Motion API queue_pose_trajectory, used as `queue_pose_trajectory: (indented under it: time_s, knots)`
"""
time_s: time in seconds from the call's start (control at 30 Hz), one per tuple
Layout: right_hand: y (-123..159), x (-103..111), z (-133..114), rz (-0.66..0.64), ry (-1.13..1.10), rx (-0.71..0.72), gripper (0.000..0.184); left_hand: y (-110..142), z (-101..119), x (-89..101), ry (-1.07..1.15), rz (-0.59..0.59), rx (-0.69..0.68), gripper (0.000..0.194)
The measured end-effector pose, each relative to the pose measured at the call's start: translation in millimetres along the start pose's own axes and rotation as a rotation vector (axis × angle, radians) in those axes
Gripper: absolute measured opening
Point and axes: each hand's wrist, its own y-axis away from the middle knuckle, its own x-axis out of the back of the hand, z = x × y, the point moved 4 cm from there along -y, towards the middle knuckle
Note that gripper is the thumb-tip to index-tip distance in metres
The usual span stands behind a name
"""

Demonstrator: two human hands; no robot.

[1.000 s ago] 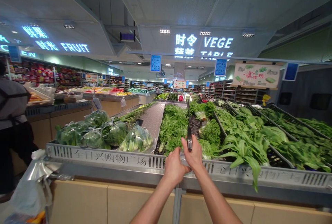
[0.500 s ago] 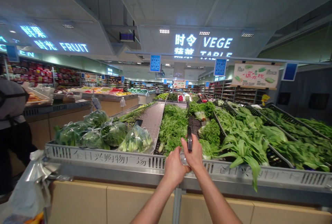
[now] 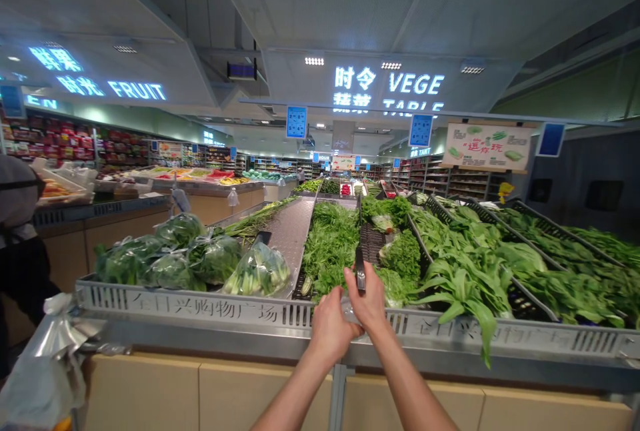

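Where two bare forearms rise from the bottom edge of the frame, the left hand and the right hand meet a little below centre, in front of the counter with its metal edge and pale wood-coloured panels. The right hand's grip is closed around a slim black object, which stands up from the fist just right of centre. A small clear, shiny object shows between the hands; whether it joins the black one is hidden. The left hand's fingers are curled beside it, but I cannot tell whether that grip is gripping it. Beyond the hands runs a grey slotted rail with Chinese characters. Behind it, left of centre, sit leafy greens in clear plastic bags; near the middle lie loose feathery greens and, to their right, curly pale-green lettuce. Right of these, long broad-leafed greens droop over the rail. A knotted translucent plastic bag hangs at lower left, below a person in a grey top at the left edge. White illuminated "VEGETABLE" lettering glows at upper right of centre.
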Motion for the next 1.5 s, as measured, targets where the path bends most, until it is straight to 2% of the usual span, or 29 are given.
queue_pose_trajectory:
  time_s: [0.2, 0.37, 0.5, 0.7, 0.8, 0.9, 1.03, 1.13, 1.3, 1.5]
  knots:
    - [-1, 8, 5, 0.043, 0.01, 0.027, 0.034, -4, 9, -6.6, 0.014, -0.011, -0.027, 0.056]
    - [0, 25, 28, 0.067, 0.045, 0.004, 0.036, -6, 25, -27.7, 0.059, -0.045, -0.062, 0.059]
    - [4, 51, 51, 0.082, 0.092, -0.028, 0.037, -5, 45, -55.8, 0.094, -0.086, -0.081, 0.06]
    - [6, 105, 88, 0.12, 0.157, -0.044, 0.036, 0, 86, -106.1, 0.201, -0.129, -0.107, 0.061]
    - [9, 129, 109, 0.092, 0.187, -0.081, 0.034, 5, 106, -129.5, 0.237, -0.18, -0.099, 0.062]
    - [14, 143, 129, 0.043, 0.193, -0.124, 0.029, 9, 117, -149.1, 0.224, -0.224, -0.064, 0.061]
    - [18, 147, 151, 0.021, 0.169, -0.184, 0.028, 8, 122, -165.5, 0.207, -0.234, -0.039, 0.061]
    - [13, 145, 159, 0.045, 0.172, -0.177, 0.029, 1, 122, -171.7, 0.229, -0.237, -0.048, 0.061]
    - [-9, 136, 163, 0.071, 0.155, -0.094, 0.029, -24, 121, -176.6, 0.255, -0.205, -0.062, 0.065]
    - [-34, 125, 174, 0.06, 0.135, -0.073, 0.033, -55, 122, -178.8, 0.312, -0.169, -0.064, 0.067]
